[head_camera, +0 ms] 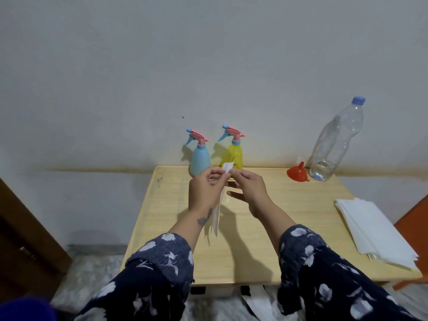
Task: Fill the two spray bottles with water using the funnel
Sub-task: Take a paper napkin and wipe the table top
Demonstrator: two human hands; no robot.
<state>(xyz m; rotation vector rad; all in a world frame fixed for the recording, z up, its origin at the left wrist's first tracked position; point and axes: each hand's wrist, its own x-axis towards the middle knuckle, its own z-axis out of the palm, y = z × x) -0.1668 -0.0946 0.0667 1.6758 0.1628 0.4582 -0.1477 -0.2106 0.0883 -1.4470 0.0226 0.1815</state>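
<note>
Head view: left hand [203, 191] and right hand [249, 187] pinching one white paper strip [217, 216] (dangling) above wooden table [254, 239]. Behind strip: blue spray bottle [200, 159], yellow spray bottle [235, 156]. Far right of strip: red funnel [297, 173] inverted, touching near-empty water bottle [335, 144]; paper stack [375, 230]. Grey wall [208, 66] behind.

Pale grey wall [208, 66], plain, stained yellowish along its base. Light wooden table [278, 216] set against it. Dark wooden door [23, 239] at left. Floor [92, 274] patterned grey-white.
</note>
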